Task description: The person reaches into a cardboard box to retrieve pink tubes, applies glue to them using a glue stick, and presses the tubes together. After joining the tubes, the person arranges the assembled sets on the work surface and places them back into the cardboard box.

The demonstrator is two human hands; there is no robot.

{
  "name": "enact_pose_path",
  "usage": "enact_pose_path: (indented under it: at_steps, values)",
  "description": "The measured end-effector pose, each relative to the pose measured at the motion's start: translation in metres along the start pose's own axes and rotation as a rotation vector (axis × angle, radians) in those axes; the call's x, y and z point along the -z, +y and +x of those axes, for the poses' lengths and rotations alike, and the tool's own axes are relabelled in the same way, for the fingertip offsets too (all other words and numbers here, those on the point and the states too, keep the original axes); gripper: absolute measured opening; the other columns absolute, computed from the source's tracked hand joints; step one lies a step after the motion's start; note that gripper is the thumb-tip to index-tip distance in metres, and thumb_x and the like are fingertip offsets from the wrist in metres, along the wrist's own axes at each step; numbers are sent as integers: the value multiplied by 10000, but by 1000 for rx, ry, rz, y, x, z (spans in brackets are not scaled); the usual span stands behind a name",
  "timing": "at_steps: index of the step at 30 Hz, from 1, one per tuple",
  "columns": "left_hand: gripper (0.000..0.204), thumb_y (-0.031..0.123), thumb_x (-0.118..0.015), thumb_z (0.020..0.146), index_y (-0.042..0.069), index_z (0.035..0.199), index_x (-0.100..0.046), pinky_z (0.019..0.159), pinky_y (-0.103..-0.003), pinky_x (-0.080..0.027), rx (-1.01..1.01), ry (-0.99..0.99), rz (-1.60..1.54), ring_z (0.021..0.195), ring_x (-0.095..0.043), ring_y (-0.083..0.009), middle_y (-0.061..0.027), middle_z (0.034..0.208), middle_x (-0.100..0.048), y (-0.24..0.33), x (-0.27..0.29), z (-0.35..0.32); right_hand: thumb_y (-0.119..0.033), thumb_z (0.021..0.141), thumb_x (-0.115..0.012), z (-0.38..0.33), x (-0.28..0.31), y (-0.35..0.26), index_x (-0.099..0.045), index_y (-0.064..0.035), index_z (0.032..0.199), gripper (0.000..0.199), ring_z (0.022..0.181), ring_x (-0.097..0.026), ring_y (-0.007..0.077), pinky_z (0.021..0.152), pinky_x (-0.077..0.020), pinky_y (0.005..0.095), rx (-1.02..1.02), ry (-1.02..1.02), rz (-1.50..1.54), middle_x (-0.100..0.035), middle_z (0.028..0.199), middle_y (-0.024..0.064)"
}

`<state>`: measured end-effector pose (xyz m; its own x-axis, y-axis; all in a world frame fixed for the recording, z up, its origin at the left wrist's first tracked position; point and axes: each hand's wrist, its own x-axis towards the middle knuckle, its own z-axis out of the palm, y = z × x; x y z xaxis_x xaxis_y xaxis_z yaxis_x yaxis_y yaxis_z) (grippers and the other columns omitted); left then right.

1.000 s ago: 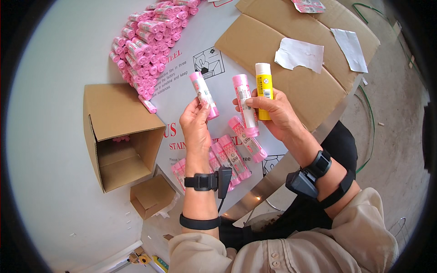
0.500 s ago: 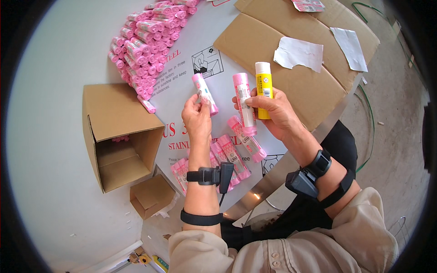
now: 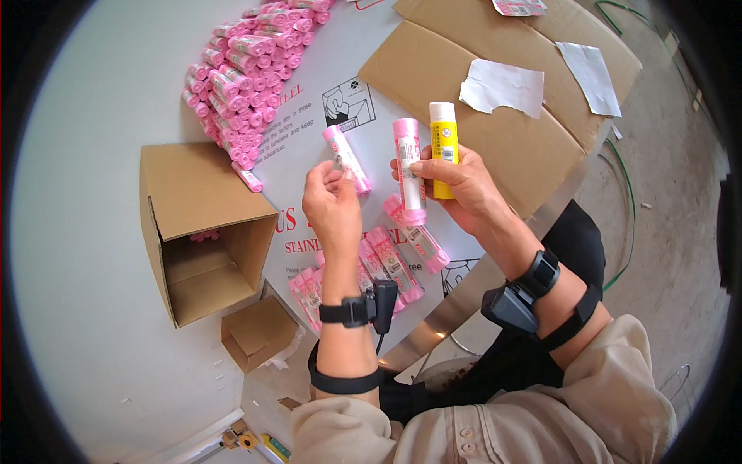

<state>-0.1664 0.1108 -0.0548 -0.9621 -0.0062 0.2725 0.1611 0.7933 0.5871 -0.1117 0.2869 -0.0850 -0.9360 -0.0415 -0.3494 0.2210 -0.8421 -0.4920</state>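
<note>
My left hand (image 3: 334,203) is closed on a slim pink roll of bags (image 3: 338,145), thumb against its printed label and the top end pointing away from me. My right hand (image 3: 473,185) grips two things at once. A thicker pink bag roll (image 3: 410,182) stands upright between its thumb and fingertips. Beside that, deeper in the same hand, is a yellow glue stick (image 3: 443,131) with its white cap on. Below the hands, several labelled pink rolls (image 3: 396,259) lie side by side on the table, partly hidden by my left forearm.
A large heap of pink rolls (image 3: 247,77) covers the far left. An open cardboard box (image 3: 205,189) lies on its side, with a smaller open box (image 3: 259,332) nearer me. At the far right, flattened cardboard (image 3: 433,73) carries torn white paper (image 3: 502,87). The table's metal edge (image 3: 421,344) runs diagonally.
My left hand has shifted slightly left and its fingers look looser around the slim roll. My right hand, with the thicker roll and the glue stick, has moved slightly left and away from me.
</note>
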Motion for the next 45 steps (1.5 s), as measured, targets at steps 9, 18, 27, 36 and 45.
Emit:
enact_pose_path:
  at_steps: [9, 18, 27, 36, 45]
  values:
    - [419, -32, -680, 779, -78, 1141, -474, 641, -207, -500, 187, -464, -471, 751, -619, -114, -112, 858, -632, 77, 1, -42, -14, 713, -690, -4, 2, -1, -541, -15, 934, 266, 786, -595, 186, 716, -493, 324, -12, 64, 82, -589, 863, 83]
    - [374, -66, -648, 793, -90, 1131, -491, 732, -237, -513, 273, -429, -679, 827, -622, -139, -144, 941, -639, 69, 0, -41, 19, 665, -684, -3, 1, -1, -562, -13, 904, 270, 796, -579, 193, 708, -488, 348, 1, 56, 116, -570, 874, 81]
    - [314, -5, -635, 834, -72, 1110, -503, 607, -194, -489, 265, -493, -446, 718, -615, -95, -102, 858, -656, 68, -2, -43, 16, 649, -698, -1, 5, 3, -568, 5, 904, 287, 772, -578, 190, 670, -491, 331, 53, 105, -36, -578, 869, 90]
    - [344, -10, -651, 823, -77, 1123, -496, 621, -215, -508, 270, -427, -632, 729, -622, -110, -121, 876, -651, 64, 0, -44, 12, 648, -700, -4, 0, 0, -562, 21, 919, 304, 777, -591, 201, 690, -509, 338, 45, 78, -10, -581, 875, 99]
    - [376, 20, -696, 792, -60, 1099, -495, 553, -203, -489, 223, -379, -588, 654, -599, -99, -78, 766, -604, 66, -2, -43, 24, 678, -684, -5, 0, -4, -559, 5, 915, 268, 803, -583, 184, 728, -485, 328, 2, 64, 15, -564, 890, 87]
